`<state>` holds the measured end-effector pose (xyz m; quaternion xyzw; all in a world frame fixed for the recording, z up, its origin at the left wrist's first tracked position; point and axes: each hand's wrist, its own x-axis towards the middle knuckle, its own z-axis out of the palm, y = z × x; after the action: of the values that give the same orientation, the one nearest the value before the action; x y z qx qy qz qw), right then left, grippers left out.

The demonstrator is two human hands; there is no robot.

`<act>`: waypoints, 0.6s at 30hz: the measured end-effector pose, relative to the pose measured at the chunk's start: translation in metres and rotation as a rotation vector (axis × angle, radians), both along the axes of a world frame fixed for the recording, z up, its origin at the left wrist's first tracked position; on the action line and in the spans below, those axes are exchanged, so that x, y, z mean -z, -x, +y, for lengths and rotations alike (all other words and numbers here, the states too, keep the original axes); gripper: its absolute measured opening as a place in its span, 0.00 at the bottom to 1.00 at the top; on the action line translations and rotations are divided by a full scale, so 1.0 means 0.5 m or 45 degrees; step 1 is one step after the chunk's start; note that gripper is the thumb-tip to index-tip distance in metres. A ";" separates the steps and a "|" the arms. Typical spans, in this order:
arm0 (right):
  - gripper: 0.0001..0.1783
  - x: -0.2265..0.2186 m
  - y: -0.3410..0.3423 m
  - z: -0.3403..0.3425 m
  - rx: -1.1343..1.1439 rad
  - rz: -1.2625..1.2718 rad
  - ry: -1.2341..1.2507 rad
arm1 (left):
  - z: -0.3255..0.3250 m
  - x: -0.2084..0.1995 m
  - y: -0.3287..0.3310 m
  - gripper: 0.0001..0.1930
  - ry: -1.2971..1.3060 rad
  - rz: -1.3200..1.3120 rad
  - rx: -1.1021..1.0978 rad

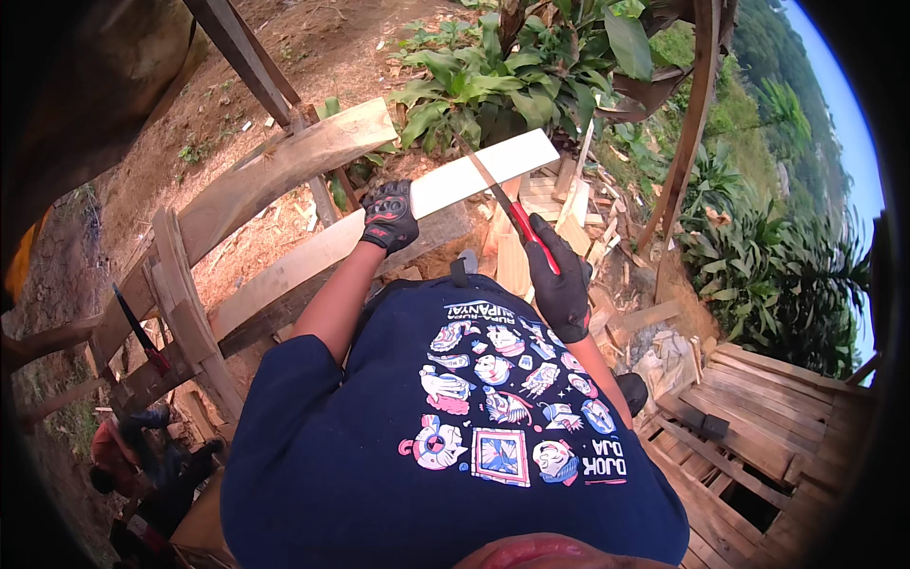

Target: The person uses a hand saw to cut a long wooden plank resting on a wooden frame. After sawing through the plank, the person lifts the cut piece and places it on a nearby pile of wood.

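Observation:
A long pale wooden plank [483, 175] slants up to the right in front of me. My left hand [390, 214], in a black padded glove, has its fingers closed over the plank near the middle. My right hand [561, 284], in a dark glove, is wrapped round the red handle of a long narrow blade [493, 182]. That blade lies across the far-right part of the plank, its tip pointing up and left. Whether its edge is toothed cannot be made out. Where the plank's lower part rests is partly hidden by my left arm.
A curved rough beam [284, 175] and a wooden upright [190, 294] stand at left, with another red-handled tool [142, 327]. Offcuts [569, 204] litter the ground ahead. Slatted boards with a dark gap [754, 498] lie at lower right. Another person [133, 455] is at lower left.

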<state>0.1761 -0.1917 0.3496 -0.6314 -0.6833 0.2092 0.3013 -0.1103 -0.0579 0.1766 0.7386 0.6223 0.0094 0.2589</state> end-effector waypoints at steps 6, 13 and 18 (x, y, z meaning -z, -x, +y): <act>0.17 -0.023 0.029 0.009 0.035 0.123 -0.003 | 0.007 -0.007 -0.003 0.32 -0.043 -0.027 -0.008; 0.22 -0.035 0.017 0.027 0.125 0.224 0.053 | 0.010 -0.026 0.000 0.33 -0.104 -0.101 -0.050; 0.24 -0.064 0.022 0.041 0.299 0.345 0.109 | -0.013 0.011 -0.016 0.37 -0.227 -0.033 -0.103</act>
<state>0.1649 -0.1712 0.3816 -0.6853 -0.5484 0.2846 0.3855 -0.1023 -0.0644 0.1709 0.7328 0.6449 0.0845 0.1996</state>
